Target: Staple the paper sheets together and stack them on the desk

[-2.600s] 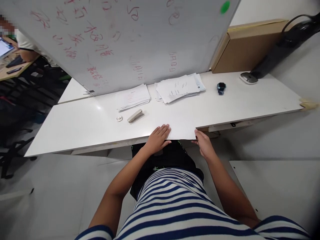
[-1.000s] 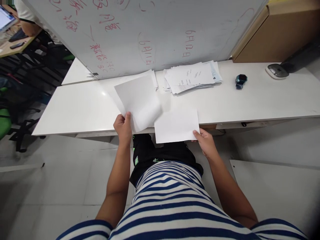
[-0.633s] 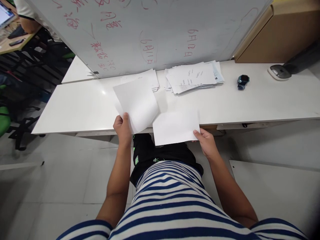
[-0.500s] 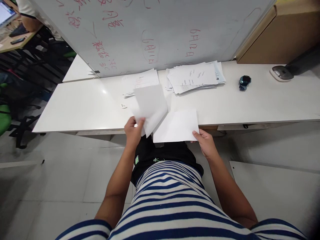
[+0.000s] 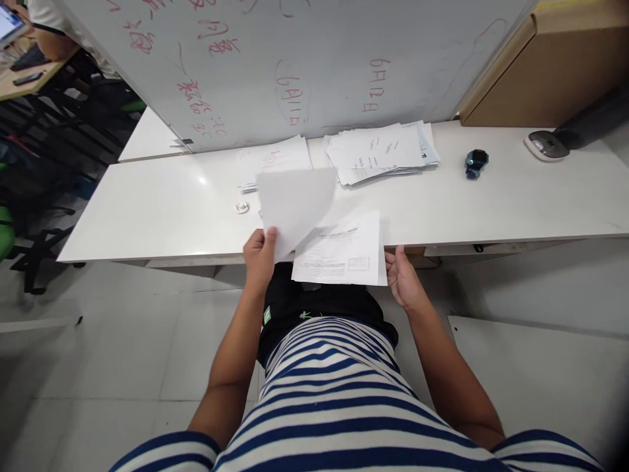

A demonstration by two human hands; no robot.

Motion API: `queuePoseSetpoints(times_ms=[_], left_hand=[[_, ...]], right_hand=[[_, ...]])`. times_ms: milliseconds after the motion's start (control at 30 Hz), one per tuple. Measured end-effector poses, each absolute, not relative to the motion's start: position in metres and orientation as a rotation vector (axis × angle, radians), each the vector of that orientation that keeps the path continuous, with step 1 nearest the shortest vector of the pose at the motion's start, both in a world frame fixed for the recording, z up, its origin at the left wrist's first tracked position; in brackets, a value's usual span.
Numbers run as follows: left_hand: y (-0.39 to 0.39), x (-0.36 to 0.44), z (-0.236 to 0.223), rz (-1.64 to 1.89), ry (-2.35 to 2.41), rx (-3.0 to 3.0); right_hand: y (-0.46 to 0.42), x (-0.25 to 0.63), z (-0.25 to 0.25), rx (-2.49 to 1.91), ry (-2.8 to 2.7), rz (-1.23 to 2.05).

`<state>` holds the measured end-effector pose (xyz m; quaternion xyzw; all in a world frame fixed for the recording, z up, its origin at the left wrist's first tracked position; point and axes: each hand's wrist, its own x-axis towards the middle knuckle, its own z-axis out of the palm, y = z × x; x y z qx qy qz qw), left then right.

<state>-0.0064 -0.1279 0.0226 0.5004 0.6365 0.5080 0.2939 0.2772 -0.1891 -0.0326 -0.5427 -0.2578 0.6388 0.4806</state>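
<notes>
My left hand point(image 5: 259, 252) pinches blank-looking paper sheets point(image 5: 295, 203) between thumb and fingers, holding them raised and tilted over the desk edge. Beside them, printed papers point(image 5: 334, 252) with a small boxed stamp area lie partly on the desk and jut out over its front edge. At their right edge is my right hand point(image 5: 403, 278), thumb up and fingers apart, its fingertips by or against the paper's side. Behind these, a sheet stack point(image 5: 282, 154) and a thicker pile of printed papers point(image 5: 388, 151) rest on the desk.
The white desk point(image 5: 162, 210) runs across the view, backed by a whiteboard point(image 5: 334, 78) with red writing. A small white ring-like object point(image 5: 241, 207), a dark blue watch point(image 5: 476, 163), a white-and-dark device point(image 5: 546, 145) and a cardboard box point(image 5: 535, 72) stand on it. A person point(image 5: 54, 36) sits far left.
A printed sheet now shows on the right where a blank one lay. My right hand has loosened from a pinch. The sheets in my left hand have flattened out.
</notes>
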Motion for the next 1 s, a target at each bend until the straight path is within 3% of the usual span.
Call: queuePoseSetpoints(times_ms=[233, 433, 667, 833, 1000], left_hand=[[-0.127, -0.024, 0.028, 1.601, 1.963, 1.237], [-0.129, -0.029, 0.019, 1.553, 2.046, 1.708], [-0.151, 0.005, 0.003, 0.951, 1.257, 2.782], [-0.165, 0.028, -0.005, 0.534, 1.054, 2.853], [-0.168, 0.025, -0.010, 0.526, 1.149, 2.795]], right_hand=[[-0.192, 0.267, -0.033, -1.287, -0.678, 1.513], [-0.193, 0.271, -0.036, -1.287, -0.735, 1.552], [-0.192, 0.272, -0.045, -1.358, -0.650, 1.498], [-0.192, 0.268, -0.040, -1.304, -0.614, 1.511], [-0.194, 0.269, -0.039, -1.319, -0.705, 1.497]])
